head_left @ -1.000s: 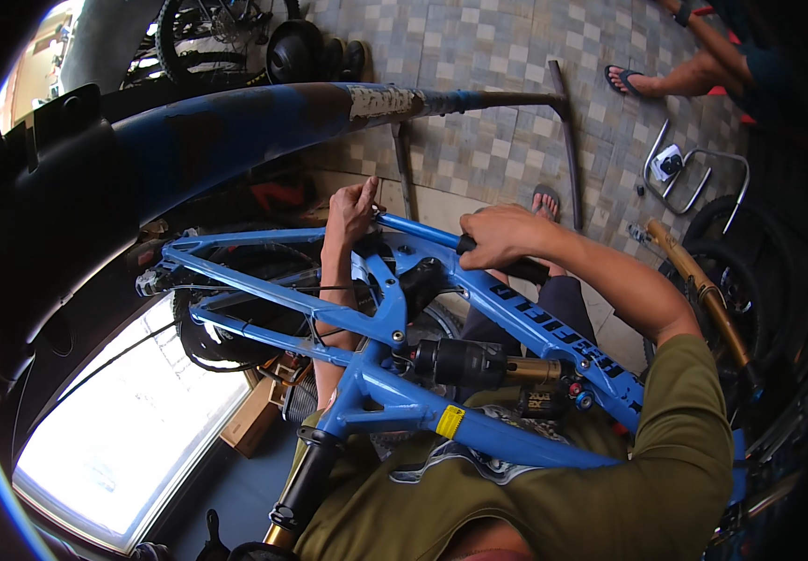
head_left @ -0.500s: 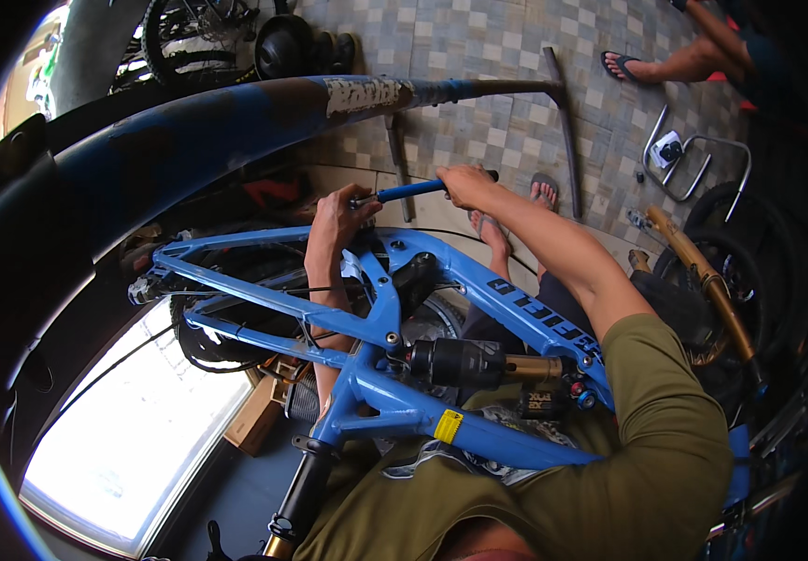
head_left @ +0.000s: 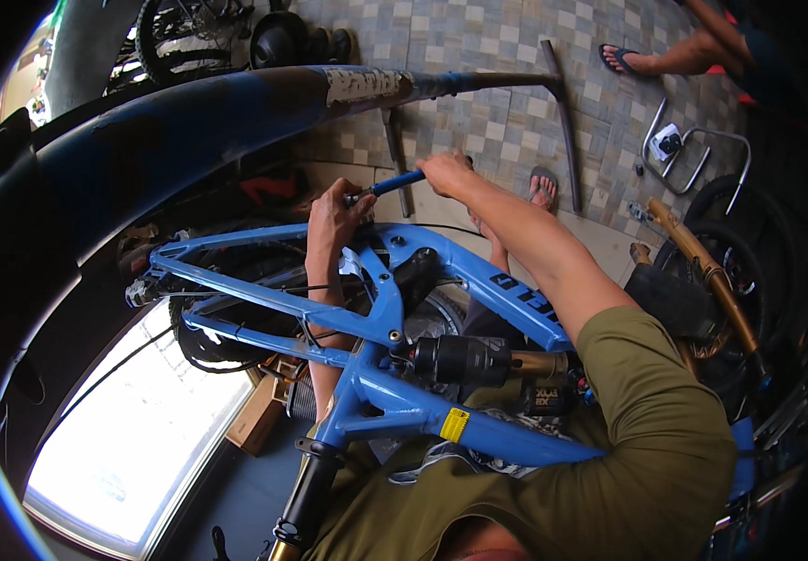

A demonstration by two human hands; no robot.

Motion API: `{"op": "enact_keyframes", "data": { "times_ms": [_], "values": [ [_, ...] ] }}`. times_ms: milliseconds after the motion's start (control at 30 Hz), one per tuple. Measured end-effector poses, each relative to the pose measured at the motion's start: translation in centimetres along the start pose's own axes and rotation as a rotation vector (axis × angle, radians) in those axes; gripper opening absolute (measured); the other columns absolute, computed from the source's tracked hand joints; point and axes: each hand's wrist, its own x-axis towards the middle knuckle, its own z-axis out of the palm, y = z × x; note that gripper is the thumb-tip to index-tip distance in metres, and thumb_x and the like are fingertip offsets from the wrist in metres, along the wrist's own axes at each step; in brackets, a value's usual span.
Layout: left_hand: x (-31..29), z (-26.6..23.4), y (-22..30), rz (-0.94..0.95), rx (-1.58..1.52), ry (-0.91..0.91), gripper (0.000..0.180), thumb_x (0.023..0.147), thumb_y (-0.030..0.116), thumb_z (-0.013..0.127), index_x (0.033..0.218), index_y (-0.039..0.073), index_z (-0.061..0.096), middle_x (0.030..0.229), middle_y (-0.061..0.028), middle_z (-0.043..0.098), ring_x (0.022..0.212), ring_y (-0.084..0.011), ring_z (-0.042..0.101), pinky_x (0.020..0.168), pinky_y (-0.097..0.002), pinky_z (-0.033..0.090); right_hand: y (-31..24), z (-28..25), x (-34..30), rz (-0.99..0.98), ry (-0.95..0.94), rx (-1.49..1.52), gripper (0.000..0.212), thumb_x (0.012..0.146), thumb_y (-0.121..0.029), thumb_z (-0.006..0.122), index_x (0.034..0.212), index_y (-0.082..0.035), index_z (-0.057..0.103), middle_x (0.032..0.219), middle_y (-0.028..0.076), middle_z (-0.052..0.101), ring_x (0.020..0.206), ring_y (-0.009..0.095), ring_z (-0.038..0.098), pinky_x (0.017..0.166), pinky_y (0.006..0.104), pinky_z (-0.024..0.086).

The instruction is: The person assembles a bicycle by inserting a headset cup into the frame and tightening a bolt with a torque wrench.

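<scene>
My right hand (head_left: 448,174) is closed around the grip end of a long blue-handled wrench (head_left: 398,183), likely a torque wrench. At the wrench's silver head, my left hand (head_left: 333,213) has its fingers curled round the metal end; what the head sits on is hidden. Below both hands lies a blue bicycle frame (head_left: 404,397) with a black and gold rear shock (head_left: 460,362) mounted in it. My left forearm reaches through the frame's rear triangle, while my right arm passes over its right side.
A worn blue tube (head_left: 235,103) of a stand arches across beyond the hands, with dark metal legs (head_left: 564,131). A gold suspension fork (head_left: 703,266) and tyres are at the right. Another person's foot (head_left: 630,62) is at the far right. A bright panel (head_left: 105,449) lies lower left.
My right hand has moved a little left and away from me, swinging the wrench's grip end to a steeper angle. My left hand stays at the head.
</scene>
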Motion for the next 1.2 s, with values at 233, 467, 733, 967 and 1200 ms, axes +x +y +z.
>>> {"op": "enact_keyframes", "data": {
  "times_ms": [233, 467, 733, 967, 1200],
  "values": [
    [-0.1, -0.5, -2.0, 0.008, -0.117, -0.063, 0.037, 0.085, 0.028, 0.079, 0.109, 0.002, 0.067, 0.099, -0.0222, 0.073, 0.096, -0.0394, 0.069, 0.084, -0.0440, 0.052, 1.2, -4.5, -4.4, -0.104, -0.108, -0.020, 0.036, 0.076, -0.009, 0.063, 0.110, -0.012, 0.071, 0.102, 0.015, 0.072, 0.106, 0.034, 0.069, 0.092, 0.0503, 0.051],
    [0.0, -1.2, -1.5, -0.006, -0.090, -0.157, 0.041, 0.084, 0.022, 0.079, 0.116, 0.003, 0.064, 0.108, -0.0248, 0.071, 0.102, -0.0403, 0.068, 0.087, -0.0451, 0.051, 2.2, -8.4, -10.1, -0.173, -0.055, -0.003, 0.035, 0.073, -0.014, 0.066, 0.108, -0.010, 0.070, 0.094, 0.018, 0.071, 0.093, 0.039, 0.070, 0.079, 0.0515, 0.054],
    [-0.3, -1.0, -1.5, -0.033, -0.100, -0.172, 0.041, 0.084, 0.021, 0.079, 0.116, 0.004, 0.061, 0.107, -0.0238, 0.071, 0.103, -0.0412, 0.068, 0.087, -0.0455, 0.051, 1.8, -7.0, -9.7, -0.150, -0.091, 0.014, 0.026, 0.085, -0.014, 0.059, 0.109, -0.011, 0.068, 0.101, 0.017, 0.069, 0.099, 0.039, 0.069, 0.080, 0.0514, 0.053],
    [-1.3, -1.3, 0.7, 0.001, -0.056, -0.080, 0.035, 0.084, 0.018, 0.078, 0.109, 0.002, 0.060, 0.096, -0.0228, 0.072, 0.093, -0.0412, 0.069, 0.079, -0.0457, 0.051, 1.1, -1.6, -1.8, -0.087, 0.007, 0.060, 0.026, 0.095, -0.014, 0.050, 0.118, -0.016, 0.064, 0.114, 0.013, 0.066, 0.114, 0.034, 0.064, 0.093, 0.0532, 0.048],
    [-1.4, -0.9, 0.7, 0.014, -0.057, -0.073, 0.032, 0.082, 0.016, 0.077, 0.107, 0.001, 0.061, 0.093, -0.0231, 0.071, 0.091, -0.0432, 0.069, 0.078, -0.0460, 0.052, 2.2, 0.3, -1.1, -0.145, 0.006, 0.042, 0.028, 0.087, -0.020, 0.060, 0.114, -0.015, 0.063, 0.112, 0.014, 0.065, 0.111, 0.036, 0.063, 0.094, 0.0525, 0.048]
  ]
}}
